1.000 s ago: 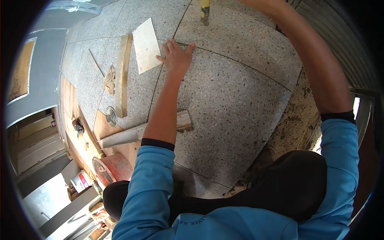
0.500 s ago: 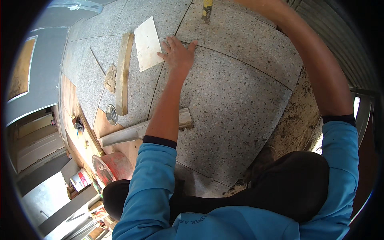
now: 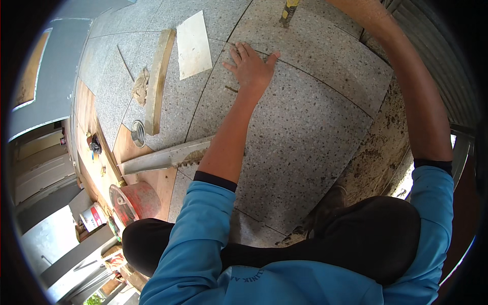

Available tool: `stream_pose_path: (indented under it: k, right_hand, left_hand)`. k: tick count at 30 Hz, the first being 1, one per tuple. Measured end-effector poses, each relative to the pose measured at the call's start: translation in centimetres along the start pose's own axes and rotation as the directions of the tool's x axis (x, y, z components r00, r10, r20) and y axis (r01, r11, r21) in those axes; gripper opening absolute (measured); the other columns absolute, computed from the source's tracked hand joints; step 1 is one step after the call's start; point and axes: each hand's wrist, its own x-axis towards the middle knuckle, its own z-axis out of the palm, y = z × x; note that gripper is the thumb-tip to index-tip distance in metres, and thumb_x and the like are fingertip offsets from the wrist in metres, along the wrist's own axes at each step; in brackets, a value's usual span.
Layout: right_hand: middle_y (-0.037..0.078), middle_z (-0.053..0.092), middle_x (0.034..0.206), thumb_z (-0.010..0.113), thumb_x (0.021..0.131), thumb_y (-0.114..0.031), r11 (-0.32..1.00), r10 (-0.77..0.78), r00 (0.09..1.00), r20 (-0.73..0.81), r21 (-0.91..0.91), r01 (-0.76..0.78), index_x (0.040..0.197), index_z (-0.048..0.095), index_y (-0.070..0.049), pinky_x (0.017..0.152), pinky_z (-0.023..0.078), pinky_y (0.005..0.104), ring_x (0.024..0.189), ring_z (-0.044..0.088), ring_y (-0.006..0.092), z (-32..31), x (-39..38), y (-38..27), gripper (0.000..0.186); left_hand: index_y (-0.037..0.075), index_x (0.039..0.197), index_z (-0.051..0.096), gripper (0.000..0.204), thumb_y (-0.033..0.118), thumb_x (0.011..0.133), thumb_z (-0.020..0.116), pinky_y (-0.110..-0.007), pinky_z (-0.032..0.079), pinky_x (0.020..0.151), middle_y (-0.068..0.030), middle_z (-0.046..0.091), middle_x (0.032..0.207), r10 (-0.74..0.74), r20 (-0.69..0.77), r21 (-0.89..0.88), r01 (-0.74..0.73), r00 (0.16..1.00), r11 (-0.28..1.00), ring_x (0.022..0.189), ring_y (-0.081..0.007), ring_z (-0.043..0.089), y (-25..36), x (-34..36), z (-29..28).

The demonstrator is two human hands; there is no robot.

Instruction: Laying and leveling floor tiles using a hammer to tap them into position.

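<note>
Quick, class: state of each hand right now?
Left hand: open, spread over the speckled tile.
Right hand: cut off by the top edge; cannot be told.

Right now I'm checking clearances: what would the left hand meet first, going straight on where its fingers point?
The left hand would probably first cross the dark tile joint just ahead, then more speckled tile. The white sheet appears left of that line, though depth is unclear.

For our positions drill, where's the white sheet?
In the head view, the white sheet lies upper-left of centre, between the wooden bar and left hand.
</note>
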Motion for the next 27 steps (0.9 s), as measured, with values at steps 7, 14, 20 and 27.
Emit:
stream_pose_path:
  k: [7,14,20,27]
  right_hand:
    - [0.02,0.063,0.085,0.057,0.097,-0.016,0.998,-0.062,0.992,-0.11,0.011,0.063,0.135,0.057,-0.007,0.071,0.05,0.042,0.076,0.062,0.0269,1.2,0.1,1.0,0.039]
    - [0.018,0.063,0.084,0.058,0.097,-0.018,0.991,-0.122,0.976,-0.181,0.026,0.129,0.139,0.056,-0.007,0.071,0.05,0.0418,0.077,0.061,0.0258,2.0,1.1,2.3,0.044]
    - [0.015,0.061,0.084,0.054,0.095,-0.014,0.996,-0.038,0.974,-0.224,0.074,0.055,0.128,0.06,-0.001,0.071,0.049,0.0387,0.077,0.059,0.0239,0.0,-0.3,2.9,0.037]
    - [0.019,0.061,0.08,0.055,0.094,-0.016,0.999,0.009,0.965,-0.26,0.038,0.001,0.116,0.062,0.002,0.071,0.049,0.0402,0.072,0.058,0.0251,-2.9,-1.0,4.8,0.029]
  left_hand:
    - [-0.008,0.161,0.015,0.113,0.081,0.095,0.039,-0.071,0.0,0.121,-0.0244,0.014,0.17,0.018,0.025,0.08,-0.02,1.0,0.997,0.159,-0.0412,0.003,0.5,0.1,-0.7]
    - [-0.007,0.161,0.016,0.112,0.08,0.095,0.041,-0.07,0.0,0.122,-0.0236,0.014,0.17,0.004,0.022,0.082,-0.005,1.0,0.997,0.159,-0.0399,0.005,0.7,0.0,-0.9]
    - [-0.006,0.162,0.012,0.112,0.079,0.095,0.04,-0.072,0.0,0.12,-0.023,0.011,0.171,-0.014,0.075,0.075,0.009,0.997,0.997,0.158,-0.042,0.003,0.6,-0.1,-1.1]
    - [-0.003,0.162,0.021,0.112,0.079,0.091,0.051,-0.073,0.007,0.12,-0.0236,0.017,0.17,0.18,-0.138,0.107,-0.166,0.974,0.98,0.158,-0.0431,0.01,2.0,1.0,0.6]
